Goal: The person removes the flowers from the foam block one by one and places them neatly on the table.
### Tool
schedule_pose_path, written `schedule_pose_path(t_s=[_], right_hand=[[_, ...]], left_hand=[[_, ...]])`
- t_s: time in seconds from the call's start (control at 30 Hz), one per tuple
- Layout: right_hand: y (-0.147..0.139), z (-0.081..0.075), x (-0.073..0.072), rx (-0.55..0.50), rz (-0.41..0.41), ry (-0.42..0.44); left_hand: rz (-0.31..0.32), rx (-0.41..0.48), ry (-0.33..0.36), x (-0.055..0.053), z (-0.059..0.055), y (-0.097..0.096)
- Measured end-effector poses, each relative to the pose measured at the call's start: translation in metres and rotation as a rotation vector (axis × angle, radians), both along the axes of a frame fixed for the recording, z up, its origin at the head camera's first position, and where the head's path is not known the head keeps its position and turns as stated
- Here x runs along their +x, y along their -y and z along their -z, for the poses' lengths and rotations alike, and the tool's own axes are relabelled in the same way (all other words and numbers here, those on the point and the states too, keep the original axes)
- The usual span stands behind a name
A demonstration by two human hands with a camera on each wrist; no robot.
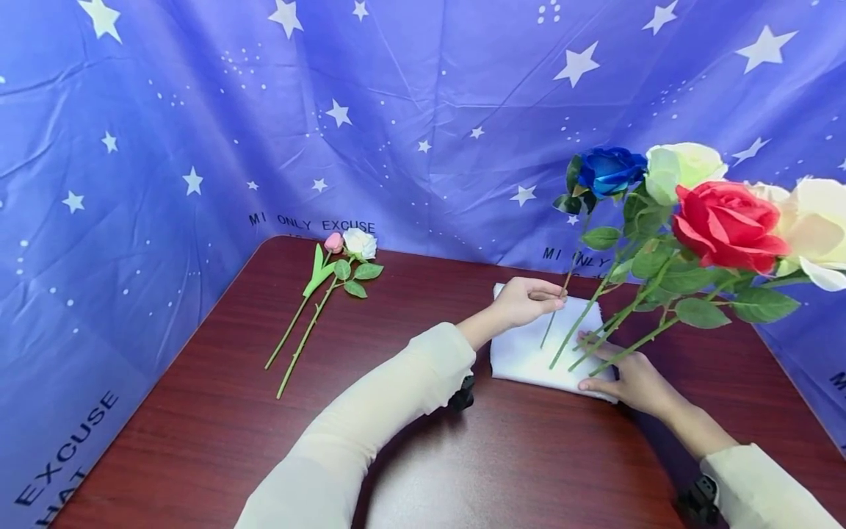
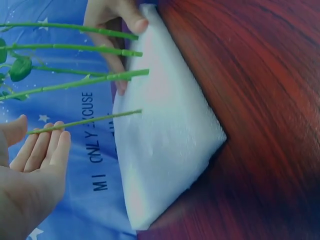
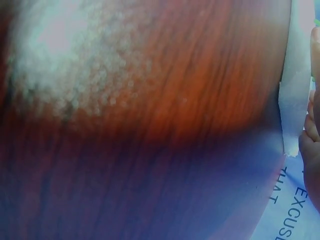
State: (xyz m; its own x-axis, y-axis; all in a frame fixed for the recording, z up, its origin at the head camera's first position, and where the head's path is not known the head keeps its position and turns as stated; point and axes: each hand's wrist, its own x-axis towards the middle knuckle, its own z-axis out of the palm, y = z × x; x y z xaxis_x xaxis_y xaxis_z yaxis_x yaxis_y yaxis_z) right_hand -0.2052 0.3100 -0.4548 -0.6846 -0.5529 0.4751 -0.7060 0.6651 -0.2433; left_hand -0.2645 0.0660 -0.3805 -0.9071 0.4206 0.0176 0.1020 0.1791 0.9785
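My left hand [image 1: 529,301] pinches the thin stem of a blue rose [image 1: 612,171] between thumb and fingers. Its lower end meets the top of a white foam block [image 2: 165,135]. My right hand [image 1: 628,378] rests with spread fingers on the block's right end, thumb toward the front edge. Beside the blue rose stand a pale green-white rose [image 1: 687,167], a red rose [image 1: 727,224] and a cream rose [image 1: 819,220], their stems rising from the block and leaning right. The right wrist view catches only part of the right hand at its edge.
A pink tulip [image 1: 333,242] and a white rose [image 1: 360,244] lie side by side on the left of the dark red wooden table [image 1: 423,294]. A blue-purple cloth [image 1: 396,88] with white stars hangs behind the table. Blooms overhang the right side.
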Motion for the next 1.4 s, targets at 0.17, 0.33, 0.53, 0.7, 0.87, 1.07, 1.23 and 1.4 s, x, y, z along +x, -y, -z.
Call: schedule_pose_path(t_s=[0.17,0.33,0.53,0.7,0.87,1.07,1.23,1.4], right_hand=[[-0.001,0.000,0.000,0.008,0.008,0.003],[-0.001,0.000,0.000,0.010,0.009,0.005],[0.001,0.000,0.002,0.009,0.012,0.001],[0.001,0.000,0.002,0.011,0.017,0.001],[0.001,0.000,0.001,0.021,0.026,0.004],[0.001,-0.002,0.001,0.030,0.027,0.016],[0.002,-0.003,0.001,0.036,0.045,0.030],[0.002,-0.003,0.002,0.035,0.052,0.038]], left_hand=[[-0.016,0.035,0.007,0.002,0.002,-0.006],[-0.039,0.057,0.016,0.004,0.002,-0.010],[-0.075,0.149,0.013,0.004,0.004,-0.014],[-0.086,0.210,0.002,0.003,0.005,-0.014],[-0.085,0.263,-0.004,0.001,0.009,-0.014],[-0.075,0.296,0.004,-0.001,0.010,-0.012],[-0.079,0.274,0.002,-0.002,0.010,-0.012],[-0.064,0.288,0.002,0.000,0.008,-0.009]])
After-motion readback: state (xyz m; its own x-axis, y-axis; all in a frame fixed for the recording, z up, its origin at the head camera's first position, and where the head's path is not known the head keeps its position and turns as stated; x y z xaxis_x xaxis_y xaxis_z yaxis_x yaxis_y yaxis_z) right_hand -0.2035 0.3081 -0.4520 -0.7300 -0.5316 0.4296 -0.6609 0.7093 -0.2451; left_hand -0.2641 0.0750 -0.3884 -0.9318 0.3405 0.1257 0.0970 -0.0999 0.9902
